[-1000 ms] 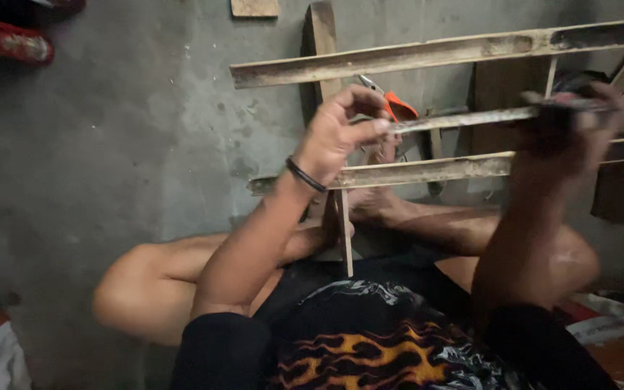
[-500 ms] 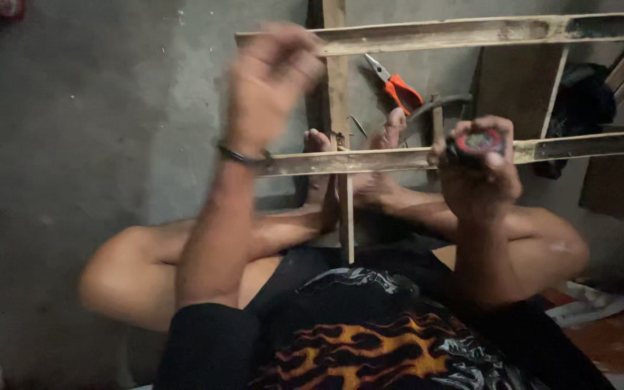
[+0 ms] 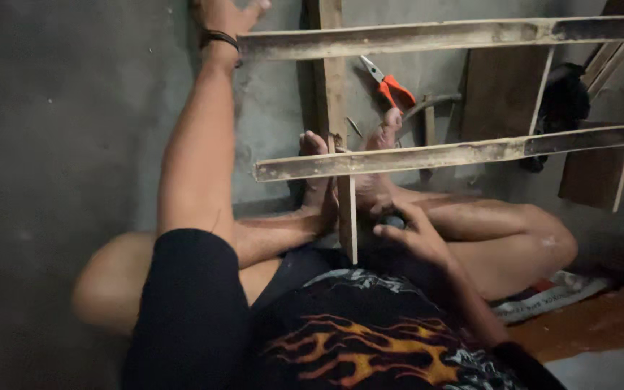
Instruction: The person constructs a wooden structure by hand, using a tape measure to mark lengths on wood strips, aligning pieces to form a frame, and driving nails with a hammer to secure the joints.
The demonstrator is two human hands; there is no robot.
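We reached our left hand (image 3: 229, 14) up to the end of the upper wooden slat (image 3: 442, 32), fingers spread apart and only partly in view at the top edge, so we could not tell whether they gripped it. Our right hand (image 3: 409, 235) sat low near our lap, fingers curled around a small dark object (image 3: 393, 221) too hidden to identify. Just above that hand ran the lower slat (image 3: 399, 157), braced by our bare feet (image 3: 377, 184) against the upright wooden strip (image 3: 346, 217). Beyond the feet, well clear of both hands, orange-handled pliers (image 3: 390, 84) lay on the concrete floor (image 3: 74, 130).
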